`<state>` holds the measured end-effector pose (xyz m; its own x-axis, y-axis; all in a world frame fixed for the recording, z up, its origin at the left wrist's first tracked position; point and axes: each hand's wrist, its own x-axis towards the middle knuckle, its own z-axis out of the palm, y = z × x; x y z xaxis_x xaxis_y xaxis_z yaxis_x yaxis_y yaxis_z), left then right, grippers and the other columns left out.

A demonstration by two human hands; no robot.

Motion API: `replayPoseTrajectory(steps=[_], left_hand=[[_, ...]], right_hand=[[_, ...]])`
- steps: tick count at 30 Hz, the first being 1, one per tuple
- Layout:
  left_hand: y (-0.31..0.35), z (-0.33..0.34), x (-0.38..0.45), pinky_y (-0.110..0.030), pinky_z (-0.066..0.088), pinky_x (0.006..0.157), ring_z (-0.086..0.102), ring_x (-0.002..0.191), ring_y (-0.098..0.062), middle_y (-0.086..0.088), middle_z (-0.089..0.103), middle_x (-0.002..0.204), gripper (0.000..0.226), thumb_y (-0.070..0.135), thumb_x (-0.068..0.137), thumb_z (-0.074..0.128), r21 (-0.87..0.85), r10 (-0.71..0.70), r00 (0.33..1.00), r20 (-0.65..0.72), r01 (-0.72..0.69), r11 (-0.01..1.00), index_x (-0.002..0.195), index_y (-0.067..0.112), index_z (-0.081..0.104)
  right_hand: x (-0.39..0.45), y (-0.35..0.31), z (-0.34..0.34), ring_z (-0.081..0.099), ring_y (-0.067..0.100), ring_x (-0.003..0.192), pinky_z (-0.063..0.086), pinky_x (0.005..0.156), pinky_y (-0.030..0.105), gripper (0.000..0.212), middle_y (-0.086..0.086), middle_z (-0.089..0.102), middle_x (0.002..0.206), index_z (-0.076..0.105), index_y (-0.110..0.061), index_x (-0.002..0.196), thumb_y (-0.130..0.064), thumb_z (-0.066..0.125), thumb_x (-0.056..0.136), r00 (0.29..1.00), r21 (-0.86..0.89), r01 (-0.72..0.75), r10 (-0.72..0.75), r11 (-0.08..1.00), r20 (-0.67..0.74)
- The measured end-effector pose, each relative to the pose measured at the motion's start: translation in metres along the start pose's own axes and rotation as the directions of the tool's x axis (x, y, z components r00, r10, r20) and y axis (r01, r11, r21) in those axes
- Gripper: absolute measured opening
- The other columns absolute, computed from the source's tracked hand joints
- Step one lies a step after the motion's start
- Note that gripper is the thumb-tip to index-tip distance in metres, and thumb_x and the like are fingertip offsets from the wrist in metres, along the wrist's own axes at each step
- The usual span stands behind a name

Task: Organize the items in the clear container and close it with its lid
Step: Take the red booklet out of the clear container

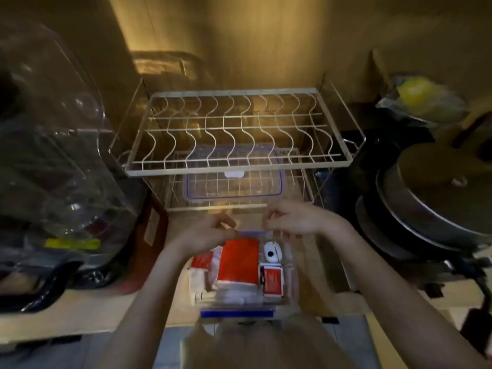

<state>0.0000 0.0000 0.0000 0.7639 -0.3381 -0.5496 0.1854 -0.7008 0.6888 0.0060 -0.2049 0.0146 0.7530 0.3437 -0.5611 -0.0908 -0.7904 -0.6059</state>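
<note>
Wooden wall lit warm yellow (dim elsewhere), wire rack, stacked pans

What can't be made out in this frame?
- Left hand and right hand: motion blur hides whether they grip the clear container.
- Red packets: print blurred.
- Lid: partly screened by the dish rack.
- Container's near edge: hidden by a blurred pale shape at the bottom.

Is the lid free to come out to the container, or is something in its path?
The lid lies on the rack's lower shelf, under the upper shelf, so it cannot lift straight up. The shelf's front looks open toward the container, so sliding it forward looks clear. Both hands are at the container's far rim.
</note>
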Motion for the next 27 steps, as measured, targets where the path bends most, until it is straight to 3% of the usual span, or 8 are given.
replayPoseTrajectory(steps=[2, 6, 10, 12, 15, 18, 22, 27], left_hand=[[-0.011, 0.008, 0.003, -0.037, 0.050, 0.087, 0.061, 0.101, -0.023, -0.011, 0.063, 0.113, 0.044, 0.037, 0.078, 0.061, -0.053, -0.031, 0.999, -0.009, 0.030, 0.998, 0.115, 0.017, 0.053], [-0.036, 0.038, 0.010, -0.037, 0.046, 0.088, 0.057, 0.100, -0.022, -0.008, 0.059, 0.109, 0.039, 0.026, 0.087, 0.057, -0.199, -0.151, 0.984, -0.095, 0.130, 0.971, 0.123, 0.014, 0.047], [-0.058, 0.065, 0.019, -0.030, 0.040, 0.083, 0.053, 0.116, -0.028, -0.015, 0.052, 0.133, 0.051, 0.026, 0.088, 0.055, -0.322, -0.264, 0.941, -0.211, 0.188, 0.928, 0.135, 0.010, 0.040], [-0.068, 0.075, 0.022, -0.032, 0.041, 0.088, 0.052, 0.120, -0.031, -0.018, 0.049, 0.138, 0.057, 0.025, 0.089, 0.055, -0.365, -0.285, 0.929, -0.235, 0.188, 0.912, 0.139, 0.007, 0.035], [-0.076, 0.087, 0.023, -0.033, 0.039, 0.094, 0.050, 0.122, -0.032, -0.019, 0.049, 0.137, 0.055, 0.021, 0.090, 0.055, -0.448, -0.307, 0.920, -0.243, 0.175, 0.877, 0.137, 0.003, 0.035], [-0.082, 0.094, 0.025, -0.033, 0.041, 0.094, 0.055, 0.115, -0.031, -0.017, 0.056, 0.131, 0.048, 0.024, 0.091, 0.054, -0.449, -0.307, 0.923, -0.232, 0.179, 0.876, 0.133, 0.005, 0.043], [-0.089, 0.102, 0.028, -0.032, 0.044, 0.091, 0.059, 0.110, -0.031, -0.015, 0.060, 0.126, 0.043, 0.024, 0.092, 0.051, -0.418, -0.279, 0.933, -0.228, 0.165, 0.893, 0.131, 0.008, 0.046], [-0.094, 0.103, 0.030, -0.028, 0.048, 0.085, 0.059, 0.108, -0.029, -0.017, 0.059, 0.126, 0.044, 0.020, 0.090, 0.054, -0.464, -0.255, 0.921, -0.294, 0.096, 0.881, 0.132, 0.008, 0.046]], right_hand=[[0.004, 0.008, 0.013, 0.062, 0.016, 0.069, 0.046, 0.053, 0.026, 0.015, 0.010, 0.066, 0.091, 0.058, -0.015, 0.101, -0.025, 0.051, 0.092, 0.999, 0.109, -0.025, 0.028, 0.994, -0.030], [0.020, 0.027, 0.053, 0.061, 0.015, 0.066, 0.048, 0.055, 0.027, 0.022, 0.006, 0.064, 0.085, 0.057, -0.010, 0.106, -0.025, 0.053, 0.092, 0.982, 0.360, -0.154, 0.183, 0.920, -0.049], [0.038, 0.042, 0.089, 0.060, 0.022, 0.080, 0.053, 0.075, 0.039, 0.023, 0.008, 0.059, 0.086, 0.058, -0.007, 0.106, -0.024, 0.051, 0.092, 0.949, 0.561, -0.245, 0.313, 0.791, -0.028], [0.045, 0.046, 0.104, 0.059, 0.023, 0.077, 0.050, 0.067, 0.033, 0.016, 0.012, 0.059, 0.089, 0.059, -0.010, 0.095, -0.023, 0.050, 0.092, 0.933, 0.623, -0.267, 0.358, 0.735, -0.022], [0.055, 0.051, 0.120, 0.064, 0.028, 0.083, 0.053, 0.071, 0.037, 0.015, 0.016, 0.066, 0.105, 0.054, -0.022, 0.079, -0.028, 0.049, 0.092, 0.911, 0.662, -0.313, 0.412, 0.680, 0.008], [0.057, 0.051, 0.128, 0.062, 0.027, 0.080, 0.052, 0.080, 0.043, 0.012, 0.014, 0.063, 0.101, 0.053, -0.014, 0.095, -0.024, 0.046, 0.095, 0.902, 0.710, -0.320, 0.432, 0.627, 0.025], [0.058, 0.051, 0.135, 0.060, 0.038, 0.107, 0.054, 0.079, 0.046, 0.030, 0.011, 0.058, 0.112, 0.049, -0.020, 0.123, -0.028, 0.047, 0.094, 0.890, 0.729, -0.355, 0.450, 0.585, 0.072], [0.056, 0.056, 0.137, 0.060, 0.022, 0.083, 0.051, 0.064, 0.030, 0.020, 0.006, 0.062, 0.099, 0.058, -0.016, 0.109, -0.021, 0.058, 0.090, 0.910, 0.819, -0.240, 0.415, 0.521, 0.002]])
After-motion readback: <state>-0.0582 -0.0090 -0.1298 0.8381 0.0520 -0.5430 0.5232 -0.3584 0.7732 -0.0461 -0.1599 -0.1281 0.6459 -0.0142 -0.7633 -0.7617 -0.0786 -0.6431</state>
